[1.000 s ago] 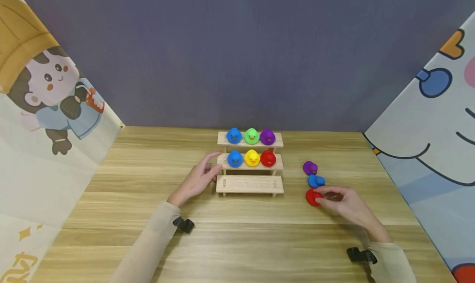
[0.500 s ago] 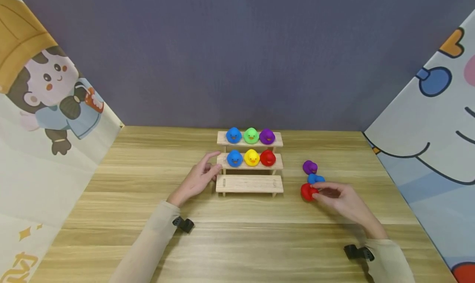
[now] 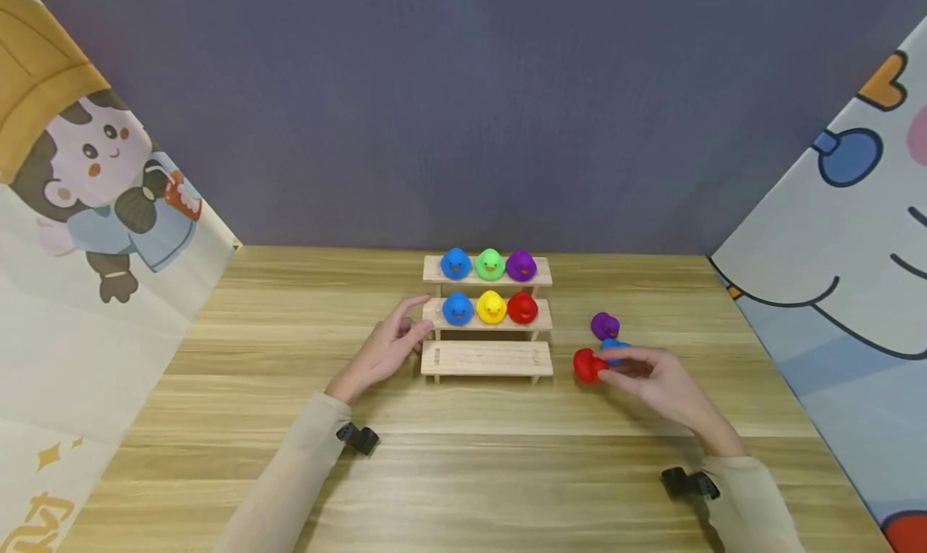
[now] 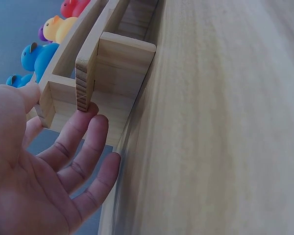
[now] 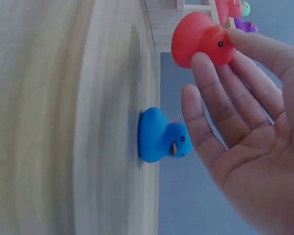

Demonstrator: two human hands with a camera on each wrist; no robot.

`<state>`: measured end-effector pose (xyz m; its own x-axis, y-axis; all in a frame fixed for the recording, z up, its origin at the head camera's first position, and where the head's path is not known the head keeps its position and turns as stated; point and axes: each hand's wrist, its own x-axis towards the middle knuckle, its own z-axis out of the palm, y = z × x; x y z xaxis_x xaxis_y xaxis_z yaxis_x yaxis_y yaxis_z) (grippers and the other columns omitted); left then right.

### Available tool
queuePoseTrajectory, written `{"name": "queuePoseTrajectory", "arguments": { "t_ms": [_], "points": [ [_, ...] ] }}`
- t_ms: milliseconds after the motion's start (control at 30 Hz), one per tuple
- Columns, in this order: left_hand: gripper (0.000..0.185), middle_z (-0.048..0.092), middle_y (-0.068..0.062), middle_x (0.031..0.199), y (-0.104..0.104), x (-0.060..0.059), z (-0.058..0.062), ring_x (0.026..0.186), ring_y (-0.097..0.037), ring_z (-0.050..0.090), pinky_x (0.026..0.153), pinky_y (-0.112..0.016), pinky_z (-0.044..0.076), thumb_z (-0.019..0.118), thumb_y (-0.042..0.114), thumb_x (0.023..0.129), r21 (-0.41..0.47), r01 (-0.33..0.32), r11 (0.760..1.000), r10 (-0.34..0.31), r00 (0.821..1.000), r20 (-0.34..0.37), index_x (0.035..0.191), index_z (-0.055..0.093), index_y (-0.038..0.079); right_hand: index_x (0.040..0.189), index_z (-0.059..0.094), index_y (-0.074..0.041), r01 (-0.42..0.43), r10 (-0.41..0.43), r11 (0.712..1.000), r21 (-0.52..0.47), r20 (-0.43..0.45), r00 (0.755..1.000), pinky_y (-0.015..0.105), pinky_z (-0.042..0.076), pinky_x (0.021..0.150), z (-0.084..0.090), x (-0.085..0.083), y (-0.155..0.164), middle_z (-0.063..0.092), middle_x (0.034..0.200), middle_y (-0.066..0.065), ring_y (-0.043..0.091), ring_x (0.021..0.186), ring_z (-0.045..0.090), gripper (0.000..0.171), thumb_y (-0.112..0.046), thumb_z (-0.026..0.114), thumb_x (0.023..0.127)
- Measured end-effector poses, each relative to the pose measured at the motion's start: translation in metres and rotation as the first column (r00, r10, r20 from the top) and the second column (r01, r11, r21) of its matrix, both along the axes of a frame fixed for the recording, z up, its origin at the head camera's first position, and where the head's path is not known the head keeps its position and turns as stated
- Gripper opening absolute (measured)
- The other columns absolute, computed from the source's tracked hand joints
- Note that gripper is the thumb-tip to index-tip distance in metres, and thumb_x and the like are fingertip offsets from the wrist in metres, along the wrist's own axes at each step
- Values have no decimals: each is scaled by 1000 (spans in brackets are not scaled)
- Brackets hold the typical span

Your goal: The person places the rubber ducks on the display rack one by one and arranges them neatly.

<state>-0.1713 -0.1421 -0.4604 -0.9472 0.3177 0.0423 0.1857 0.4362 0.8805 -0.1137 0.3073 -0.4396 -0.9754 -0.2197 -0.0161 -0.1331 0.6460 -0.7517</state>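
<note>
Just right of the wooden stand [image 3: 487, 358], the right hand [image 3: 652, 380] pinches a red duck [image 3: 588, 365] at its fingertips — lifted off the table [image 3: 463, 464], above the blue duck [image 5: 159, 135]. The left hand [image 3: 384, 348] rests open-fingered against the stand's left end.

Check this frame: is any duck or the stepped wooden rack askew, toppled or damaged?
Nothing stands out. The rack stands level, its six ducks upright on the upper two steps. The right hand pinches the red duck; the blue duck and purple duck sit upright on the table.
</note>
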Motion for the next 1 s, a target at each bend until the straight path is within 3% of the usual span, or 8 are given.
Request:
{"name": "queuePoseTrajectory", "arguments": {
  "t_ms": [400,633,1000],
  "points": [
    [52,70,-10,89,1,0,0,84,-24,69,85,-40,54,52,38,114,0,-3,1000,3,1000,9,163,40,25,122,81,-22,-40,40,999,-24,-8,999,24,58,81,8,-6,-16,80,120,3,5,96,75,30,-33,84,94],
    [52,70,-10,89,1,1,-1,84,-25,69,84,-40,53,51,39,114,-2,-3,1000,3,1000,2,163,40,25,121,81,-16,-85,84,995,-57,-17,996,24,59,85,10,-10,-28,80,120,7,5,98,74,29,-27,84,95],
    [53,71,-10,89,0,1,1,84,-25,69,83,-40,54,52,39,114,4,2,1000,-2,1000,3,163,40,25,121,81,-16,-127,125,990,-63,-33,992,24,59,89,11,-15,-49,80,122,5,11,102,74,28,-24,84,94]
  ]
}}
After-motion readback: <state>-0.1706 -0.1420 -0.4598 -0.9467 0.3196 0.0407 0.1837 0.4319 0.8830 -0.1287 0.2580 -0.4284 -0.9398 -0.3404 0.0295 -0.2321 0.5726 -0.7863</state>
